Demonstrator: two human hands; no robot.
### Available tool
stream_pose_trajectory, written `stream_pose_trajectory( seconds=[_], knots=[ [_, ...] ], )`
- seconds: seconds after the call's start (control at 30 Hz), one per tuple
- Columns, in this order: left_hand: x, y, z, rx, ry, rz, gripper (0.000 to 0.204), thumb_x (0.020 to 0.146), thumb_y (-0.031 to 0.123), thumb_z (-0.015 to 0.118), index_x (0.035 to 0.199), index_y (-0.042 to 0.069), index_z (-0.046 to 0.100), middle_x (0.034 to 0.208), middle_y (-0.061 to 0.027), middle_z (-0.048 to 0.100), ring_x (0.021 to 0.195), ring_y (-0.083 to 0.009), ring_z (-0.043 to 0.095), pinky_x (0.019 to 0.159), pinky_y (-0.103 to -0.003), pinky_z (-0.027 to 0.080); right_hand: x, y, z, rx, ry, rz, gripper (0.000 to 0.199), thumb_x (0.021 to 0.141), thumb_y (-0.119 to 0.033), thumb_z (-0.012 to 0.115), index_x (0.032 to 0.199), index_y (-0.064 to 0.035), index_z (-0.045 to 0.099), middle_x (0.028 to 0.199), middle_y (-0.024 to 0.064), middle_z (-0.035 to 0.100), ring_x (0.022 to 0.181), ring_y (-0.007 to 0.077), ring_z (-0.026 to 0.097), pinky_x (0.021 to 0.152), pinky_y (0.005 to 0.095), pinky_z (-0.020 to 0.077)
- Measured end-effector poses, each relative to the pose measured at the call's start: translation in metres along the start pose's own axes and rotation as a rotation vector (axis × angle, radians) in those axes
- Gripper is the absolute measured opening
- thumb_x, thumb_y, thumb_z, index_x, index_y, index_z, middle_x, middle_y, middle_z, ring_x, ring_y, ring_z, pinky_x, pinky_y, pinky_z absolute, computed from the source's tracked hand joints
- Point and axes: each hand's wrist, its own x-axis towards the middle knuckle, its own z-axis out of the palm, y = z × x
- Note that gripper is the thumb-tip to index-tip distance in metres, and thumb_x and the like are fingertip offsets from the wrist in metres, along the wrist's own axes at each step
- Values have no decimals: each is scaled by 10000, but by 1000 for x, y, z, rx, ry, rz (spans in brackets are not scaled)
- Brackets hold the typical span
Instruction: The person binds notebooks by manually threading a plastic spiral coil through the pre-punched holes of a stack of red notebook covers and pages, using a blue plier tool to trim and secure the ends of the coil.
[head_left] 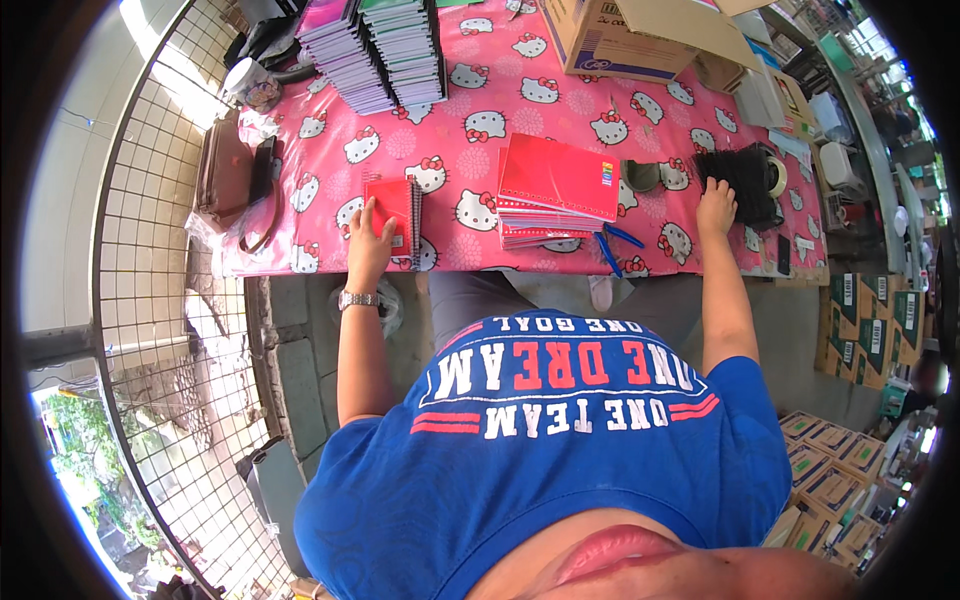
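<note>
A small red notebook [397,204] with a dark spiral along its right side lies on the left of the table. My left hand [370,240] rests on its left part, fingers laid apart over the cover. At the right, my right hand [716,207] reaches to the near left edge of a pile of black binding coils [745,185]; its fingers are stretched out and touch the pile. Between my hands sits a stack of red notebooks [556,180], the top one turned askew. Blue-handled pliers [612,245] lie at its near right corner.
Tall stacks of notebooks [385,55] and an open cardboard box [625,40] stand at the back of the pink patterned table. A brown bag [222,170] is at the left edge. Tape [776,176], a phone [784,254] and a dark green round object [641,176] lie rightward.
</note>
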Motion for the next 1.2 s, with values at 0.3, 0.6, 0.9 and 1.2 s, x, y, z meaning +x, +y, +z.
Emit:
stream_pose_trajectory(
  seconds=[0.3, 0.6, 0.9, 1.2],
  knots=[
    [-41, 52, 4, 373, -115, -164, 1102, 754, 531, 784, 1596, 231, 139, 1598, -330, 120, 1392, -571, 302, 1042, -551, 454, 19, 3, 0, 174, -247, 152, 303, 898, -115, 563, 1197, -145, 606, 1173, 143, 592, 1117, 352, 589, 914, 459, 537],
    [-32, 79, -27, 396, -53, -132, 803, 818, 479, 737, 1493, 215, 392, 1542, -184, 362, 1303, -463, 471, 987, -610, 438, 18, 2, -1, 215, -288, 191, 384, 874, -87, 570, 1244, -188, 597, 1210, 128, 574, 1166, 353, 565, 937, 467, 524],
    [-26, 89, -3, 492, 27, -197, 834, 723, 468, 825, 1377, 125, 438, 1548, -224, 313, 1361, -474, 397, 997, -643, 433, 15, 7, 6, 182, -175, 89, 291, 875, -140, 589, 1163, -119, 625, 1140, 156, 609, 1083, 360, 609, 861, 483, 545],
    [-13, 66, -2, 442, -45, -182, 826, 693, 421, 850, 1310, 99, 406, 1525, -262, 326, 1286, -497, 472, 914, -576, 520, 29, 28, -2, 449, -57, 45, 283, 952, -160, 515, 1200, -123, 647, 1069, 209, 629, 994, 427, 622, 853, 505, 519]
  ],
)
